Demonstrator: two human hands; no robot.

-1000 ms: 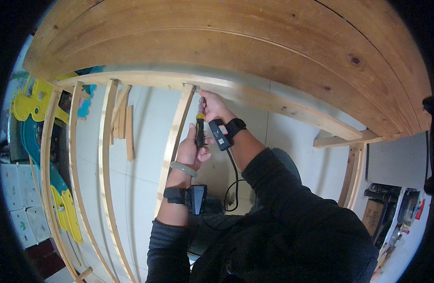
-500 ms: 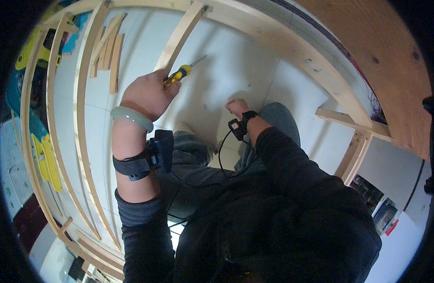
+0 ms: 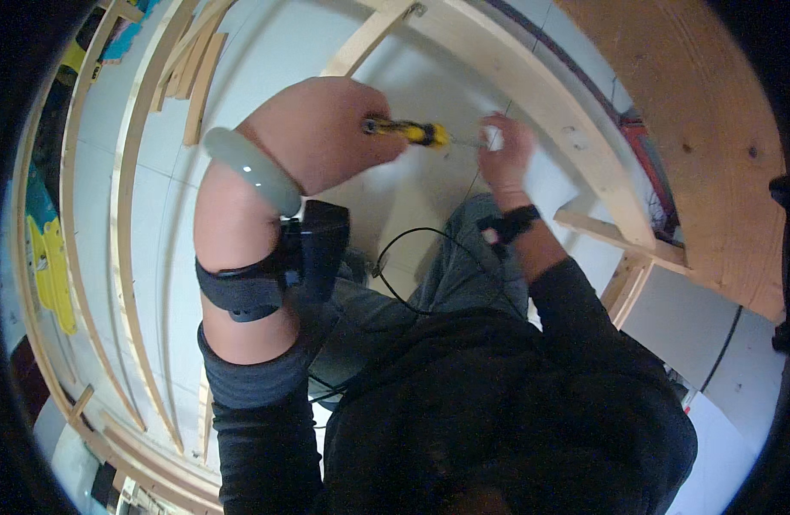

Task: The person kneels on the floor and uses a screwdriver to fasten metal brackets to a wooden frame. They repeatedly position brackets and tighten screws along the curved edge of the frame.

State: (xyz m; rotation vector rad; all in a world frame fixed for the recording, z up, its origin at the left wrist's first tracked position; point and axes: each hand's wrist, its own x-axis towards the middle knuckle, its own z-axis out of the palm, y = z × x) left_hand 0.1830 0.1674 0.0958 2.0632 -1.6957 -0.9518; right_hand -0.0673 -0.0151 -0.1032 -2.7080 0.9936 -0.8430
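Note:
My left hand (image 3: 335,133) is closed round a screwdriver (image 3: 427,134) with a yellow and black handle. Its thin shaft points right, toward my right hand (image 3: 508,154). The fingers of that hand are curled in a pinch close to the screwdriver's tip. Whatever they hold, if anything, is too small and blurred to name. Both hands are over the pale floor, inside a wooden frame, next to its long far rail (image 3: 532,81). A short crosspiece (image 3: 369,40) of the frame joins that rail just beyond my left hand.
Long wooden slats (image 3: 124,223) run along the left, with loose wood strips (image 3: 202,90) beyond them. A brown wooden board (image 3: 687,129) stands at the right. A black cable (image 3: 395,292) loops over my legs. Yellow plastic (image 3: 53,270) lies at the far left.
My left hand has moved right with the screwdriver, which has turned from slanting upward to nearly level. My right hand has moved up and right, to the screwdriver's tip.

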